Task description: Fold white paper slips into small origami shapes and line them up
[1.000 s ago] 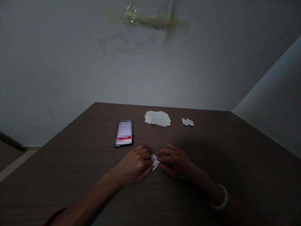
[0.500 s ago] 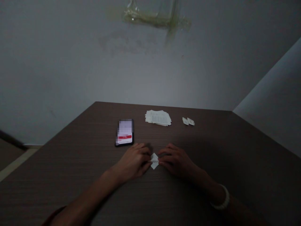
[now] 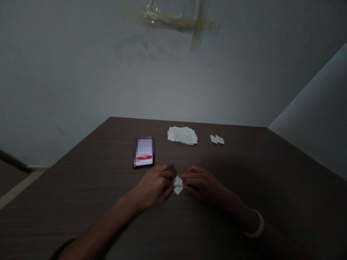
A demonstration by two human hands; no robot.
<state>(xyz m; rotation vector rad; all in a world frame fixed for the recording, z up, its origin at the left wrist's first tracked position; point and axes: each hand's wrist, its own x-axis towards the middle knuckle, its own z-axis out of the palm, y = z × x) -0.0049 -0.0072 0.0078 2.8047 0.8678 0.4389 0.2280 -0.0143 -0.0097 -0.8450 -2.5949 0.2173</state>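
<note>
Nearest the camera, two bare forearms run up from the bottom edge, the left one cut off at the lower left. A pale band [image 3: 255, 225] circles the right wrist. The bench [image 3: 81, 187] beneath them is dark brown with a fine straight wood-grain pattern, matte under dim light.

The left hand [image 3: 153, 186] and the right hand [image 3: 202, 184] lie low on the bench, knuckles up, fingertips meeting at a small white folded paper [image 3: 178, 184]. The paper is diamond-shaped, creased across the middle, and rests on the bench between the two hands, at the centre of the view. Each hand's grip is nearly closed, with fingertips pinching one side of the paper: left on its left edge, right on its right edge (the thumbs are hidden under the fingers, so the exact hold cannot be made out).

Beyond the left hand, just apart from it, a phone [image 3: 144, 152] lies flat with a dark frame, its lit screen showing a red bar; the rest of the screen is blurred.

Further back, a loose stack of white printed sheets [image 3: 182, 135] lies fanned, the print too small to read. To its right, well apart, two small white folded pieces [image 3: 217, 139] lie side by side, touching or nearly so.

The bench ends at a plain grey wall [image 3: 81, 72], stained near the top, where strips of yellowed clear tape [image 3: 179, 22] cross. A second wall [image 3: 320, 119] angles in at the right. A strip of pale floor [image 3: 18, 187] shows at the lower left.
</note>
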